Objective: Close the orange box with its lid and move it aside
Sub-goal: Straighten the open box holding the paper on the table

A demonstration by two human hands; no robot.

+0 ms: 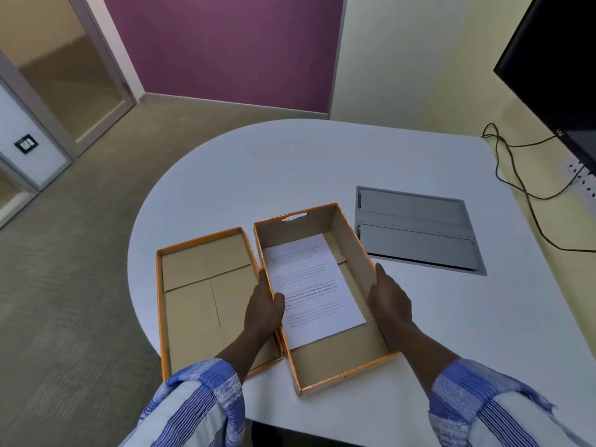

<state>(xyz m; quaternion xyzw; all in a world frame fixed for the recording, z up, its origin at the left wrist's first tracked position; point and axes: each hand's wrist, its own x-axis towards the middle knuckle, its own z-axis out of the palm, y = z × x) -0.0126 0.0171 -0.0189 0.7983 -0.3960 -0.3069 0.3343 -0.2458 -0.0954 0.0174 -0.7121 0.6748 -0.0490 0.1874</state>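
Your open orange cardboard box (325, 366) sits near the front edge of the white rounded table (290, 162), with a printed white sheet of paper (309, 285) lying flat on its floor. Its shallow orange-edged cardboard lid (200, 298) lies inside-up just to the left, its long side touching the box. Your left hand (264, 306) clasps the box's left wall, thumb hooked inside over the paper's edge and fingers outside between box and lid. Your right hand (388, 296) lies flat along the outside of the right wall, fingers straight and together; whether it actually presses the cardboard is hard to tell from this angle. A grey metal cable hatch (416, 229) sits in the tabletop beyond the box, to its right.
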